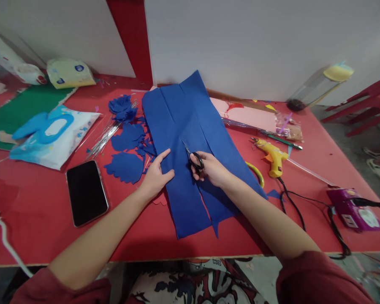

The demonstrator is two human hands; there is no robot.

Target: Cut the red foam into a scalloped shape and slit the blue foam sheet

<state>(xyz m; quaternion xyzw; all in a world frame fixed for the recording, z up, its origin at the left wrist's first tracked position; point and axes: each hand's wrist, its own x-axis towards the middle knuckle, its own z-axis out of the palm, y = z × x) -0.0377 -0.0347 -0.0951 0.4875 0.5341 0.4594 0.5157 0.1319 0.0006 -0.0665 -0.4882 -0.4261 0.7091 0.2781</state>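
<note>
A large blue foam-like sheet [180, 109] lies across the table with several long cuts in it. My right hand [210, 169] is closed around black-handled scissors [198, 161], their blades pointing up and left over the sheet. From the near edge, a slit runs up to just below the scissors, and red table shows through it. My left hand [155, 177] rests at the sheet's left edge, thumb and index finger spread apart on it; its other fingers are mostly hidden. Cut blue leaf-like pieces [125, 166] lie left of the sheet, near that hand.
On the red table [129, 236], a phone [87, 192], wet wipes [55, 135] and silver wires [104, 139] lie to the left. At right are a yellow glue gun [272, 154], a yellow ring [256, 174], and a purple box [351, 209] with black cables. A clear bottle [316, 88] stands behind.
</note>
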